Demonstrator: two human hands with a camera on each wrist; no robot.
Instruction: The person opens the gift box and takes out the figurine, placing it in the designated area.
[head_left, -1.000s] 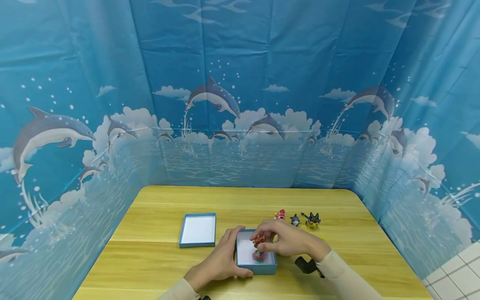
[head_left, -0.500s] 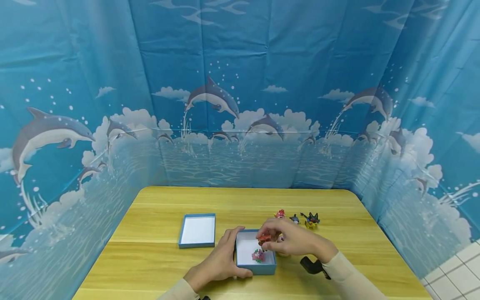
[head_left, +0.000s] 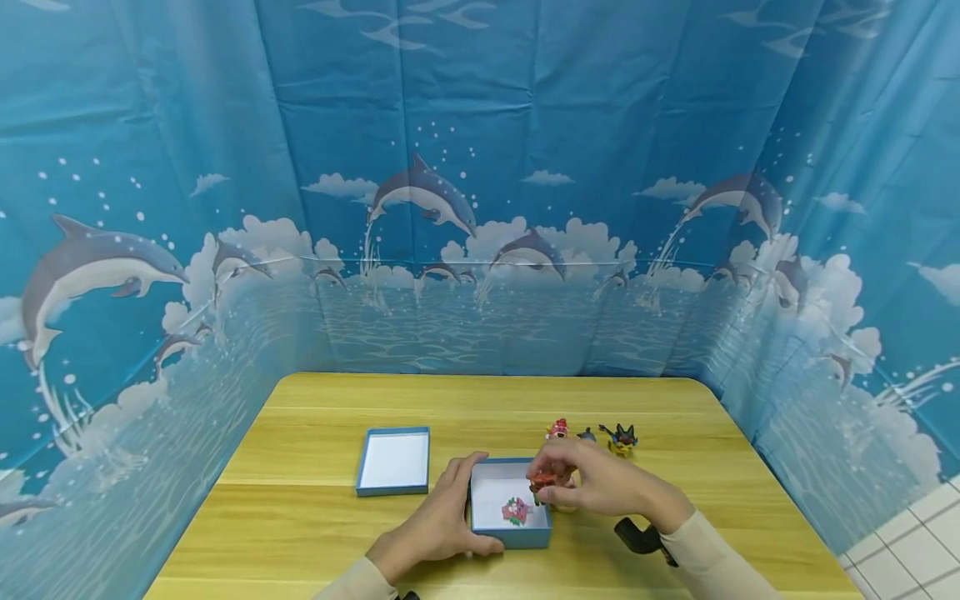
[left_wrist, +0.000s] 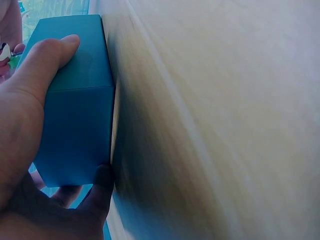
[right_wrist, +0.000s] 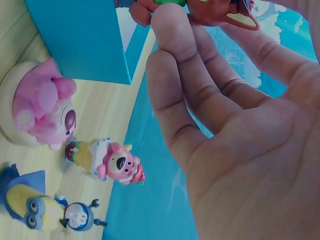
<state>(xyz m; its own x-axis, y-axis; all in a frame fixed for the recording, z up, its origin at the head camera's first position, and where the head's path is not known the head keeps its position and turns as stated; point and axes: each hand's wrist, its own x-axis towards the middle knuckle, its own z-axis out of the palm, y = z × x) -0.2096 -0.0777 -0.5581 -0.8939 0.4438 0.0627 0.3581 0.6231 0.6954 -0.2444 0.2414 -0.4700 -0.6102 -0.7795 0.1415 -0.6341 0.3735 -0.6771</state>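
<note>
A blue open box (head_left: 517, 538) with a white inside stands on the table, and my left hand (head_left: 442, 518) grips it at its left. In the left wrist view the thumb lies on one wall of the box (left_wrist: 80, 132) while the fingers curl round the opposite side. Inside lies a pink figurine with green bits (head_left: 516, 511). My right hand (head_left: 603, 481) pinches a reddish-brown figurine (head_left: 542, 481) over the box's right wall. The right wrist view shows only part of that held figurine (right_wrist: 205, 10), with green on its body.
Left of the box lies a blue lid (head_left: 393, 461), white side up. Right of it are a large pink bear figurine (right_wrist: 42, 107), a smaller pink bear figurine (right_wrist: 120, 162), a yellow goggled figurine (right_wrist: 37, 206) and a small blue-and-white one (right_wrist: 79, 216). A dolphin-print curtain (head_left: 480, 167) surrounds the table.
My right hand has moved right with the reddish-brown figurine, from over the box's middle to its right wall. The pink figurine inside is now uncovered. My left hand stays on the box.
</note>
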